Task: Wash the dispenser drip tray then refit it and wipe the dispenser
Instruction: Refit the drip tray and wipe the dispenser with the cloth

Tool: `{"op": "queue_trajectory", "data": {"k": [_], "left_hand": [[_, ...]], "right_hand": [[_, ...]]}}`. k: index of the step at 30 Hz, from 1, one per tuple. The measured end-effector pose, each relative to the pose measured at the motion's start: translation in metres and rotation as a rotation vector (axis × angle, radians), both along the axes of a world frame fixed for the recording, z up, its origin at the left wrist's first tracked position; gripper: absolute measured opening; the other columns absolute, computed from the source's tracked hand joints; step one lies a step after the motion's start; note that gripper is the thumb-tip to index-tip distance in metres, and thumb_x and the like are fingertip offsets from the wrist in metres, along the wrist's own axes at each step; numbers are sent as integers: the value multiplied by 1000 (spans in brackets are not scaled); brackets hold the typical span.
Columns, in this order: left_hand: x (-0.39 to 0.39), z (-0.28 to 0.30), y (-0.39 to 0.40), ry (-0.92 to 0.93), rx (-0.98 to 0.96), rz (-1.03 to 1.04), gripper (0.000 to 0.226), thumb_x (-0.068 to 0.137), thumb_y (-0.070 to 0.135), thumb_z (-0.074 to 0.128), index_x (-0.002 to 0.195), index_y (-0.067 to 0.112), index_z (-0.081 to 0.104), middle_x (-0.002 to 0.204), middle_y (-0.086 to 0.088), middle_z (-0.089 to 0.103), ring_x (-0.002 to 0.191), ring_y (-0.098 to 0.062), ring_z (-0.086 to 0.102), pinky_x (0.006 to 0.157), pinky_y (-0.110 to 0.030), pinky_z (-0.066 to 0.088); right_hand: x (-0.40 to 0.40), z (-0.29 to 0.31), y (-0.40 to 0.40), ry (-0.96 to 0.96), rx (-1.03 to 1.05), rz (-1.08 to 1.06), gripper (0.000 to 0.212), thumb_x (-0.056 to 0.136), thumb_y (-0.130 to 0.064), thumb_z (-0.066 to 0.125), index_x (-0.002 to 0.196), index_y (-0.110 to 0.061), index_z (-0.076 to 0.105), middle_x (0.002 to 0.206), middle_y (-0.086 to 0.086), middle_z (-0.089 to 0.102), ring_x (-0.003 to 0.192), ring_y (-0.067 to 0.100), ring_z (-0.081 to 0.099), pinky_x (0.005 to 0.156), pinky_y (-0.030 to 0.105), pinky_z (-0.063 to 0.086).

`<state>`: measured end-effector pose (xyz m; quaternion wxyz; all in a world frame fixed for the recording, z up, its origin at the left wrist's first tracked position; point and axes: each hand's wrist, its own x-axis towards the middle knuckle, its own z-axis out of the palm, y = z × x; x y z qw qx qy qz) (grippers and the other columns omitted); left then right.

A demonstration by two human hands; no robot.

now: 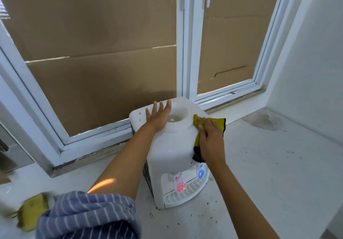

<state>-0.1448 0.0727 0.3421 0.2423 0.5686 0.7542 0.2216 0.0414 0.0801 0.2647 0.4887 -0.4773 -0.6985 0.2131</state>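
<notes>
Right hand (210,138) flat on a yellow cloth (207,125), fingers straight, pressing it against the white dispenser (172,145) top's right side, left hand (158,117) released, spread flat on the top, drip tray (182,194) fitted below the taps, dispenser on a speckled counter (259,173).

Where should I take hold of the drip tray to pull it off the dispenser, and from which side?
Probably grip the drip tray at its curved front rim, coming from the front, below the red tap and blue tap. It juts forward from the dispenser base; the body blocks the back.
</notes>
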Motion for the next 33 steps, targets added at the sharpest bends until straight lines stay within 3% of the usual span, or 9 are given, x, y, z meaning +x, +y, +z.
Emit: {"op": "queue_trajectory", "data": {"k": [6, 10, 14, 16, 18, 22, 26, 30, 33], "left_hand": [[-1, -2, 0, 6, -2, 6, 62, 99, 54, 2, 154, 26, 0, 163, 5, -5, 148, -11, -18, 118, -44, -18], [2, 1, -2, -61, -4, 55, 68, 97, 60, 4, 155, 25, 1, 162, 6, -8, 147, -12, -21, 118, -42, -18], [0, -2, -2, -32, 11, 48, 73, 94, 65, 2, 155, 25, 0, 163, 4, -8, 147, -10, -22, 118, -43, -18], [0, -2, -2, -20, 8, 50, 73, 94, 64, 2, 155, 24, 0, 163, 4, -7, 147, -9, -21, 118, -43, -19], [2, 0, -3, -23, 1, 45, 69, 97, 60, 3, 155, 22, -1, 163, 4, -7, 147, -9, -21, 118, -42, -19], [7, 6, -7, -15, 3, 35, 64, 99, 55, 4, 154, 21, 0, 163, 3, -6, 147, -9, -19, 118, -41, -19], [9, 10, -10, -5, -3, 22, 61, 100, 52, 4, 154, 24, 1, 163, 2, -6, 148, -12, -18, 117, -41, -18], [7, 8, -7, 57, -8, 13, 58, 101, 49, 3, 154, 25, 1, 163, 1, -5, 148, -13, -17, 118, -44, -17], [4, 5, -5, 64, -3, 7, 58, 101, 49, 3, 154, 25, 1, 163, 4, -3, 148, -12, -17, 118, -44, -17]], "right_hand": [[-2, 31, 61, -369, -241, 36, 43, 102, -48, 31, 142, -39, 46, 153, -12, 40, 137, 21, 41, 115, 58, 18], [-9, 42, 80, -422, -332, 100, 48, 99, -57, 21, 142, -48, 38, 153, -15, 38, 133, 25, 46, 105, 51, 36], [-9, 44, 78, -352, -377, 7, 49, 99, -57, 21, 139, -44, 45, 136, -5, 56, 118, 24, 54, 89, 39, 37], [-5, 42, 72, -220, -451, -95, 47, 100, -55, 26, 130, -35, 57, 119, 2, 65, 98, 24, 55, 81, 34, 35], [1, 36, 66, -41, -498, -127, 44, 100, -50, 32, 123, -29, 63, 112, 2, 67, 92, 20, 53, 80, 33, 35], [1, 9, 48, 358, -462, -209, 41, 103, -36, 33, 135, -23, 55, 125, 6, 61, 112, 26, 53, 94, 36, 38], [-20, -19, 7, 611, -276, -307, 49, 105, -35, 28, 153, -24, 27, 154, 4, 39, 140, 23, 36, 117, 42, 28], [-63, -39, -56, 573, -158, -319, 59, 105, -46, 21, 157, -26, 3, 165, -5, 3, 152, 12, 4, 124, 45, 11], [-89, -50, -91, 316, -55, -297, 59, 105, -45, 16, 157, -19, 8, 166, 1, -1, 153, 23, -1, 122, 53, 12]]}}
